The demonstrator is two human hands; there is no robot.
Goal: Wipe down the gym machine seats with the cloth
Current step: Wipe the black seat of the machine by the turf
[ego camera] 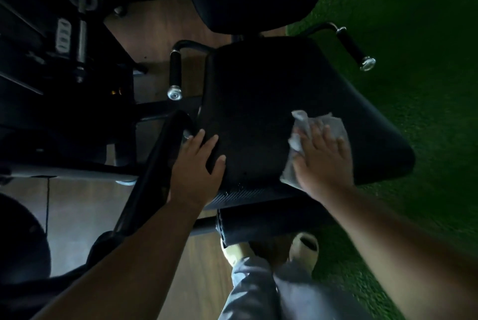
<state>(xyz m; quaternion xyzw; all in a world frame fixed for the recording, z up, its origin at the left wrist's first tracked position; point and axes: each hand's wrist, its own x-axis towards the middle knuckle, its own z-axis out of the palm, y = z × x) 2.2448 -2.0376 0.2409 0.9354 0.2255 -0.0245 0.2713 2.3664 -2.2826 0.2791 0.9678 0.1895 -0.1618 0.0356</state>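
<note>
The left hand (197,164) is bracing the black seat pad (258,102), fingers straight, holding nothing. To its right, the right hand (322,162) is pressing the white cloth (333,123) flat beneath spread fingers. Wiping seems underway; finished area is indistinguishable.

Dim rm; wood floor (165,255) left, green turf (413,35) right.

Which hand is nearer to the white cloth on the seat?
Right. The right hand presses flat on the cloth. The left hand rests on the seat's left edge, apart from the cloth.
</note>
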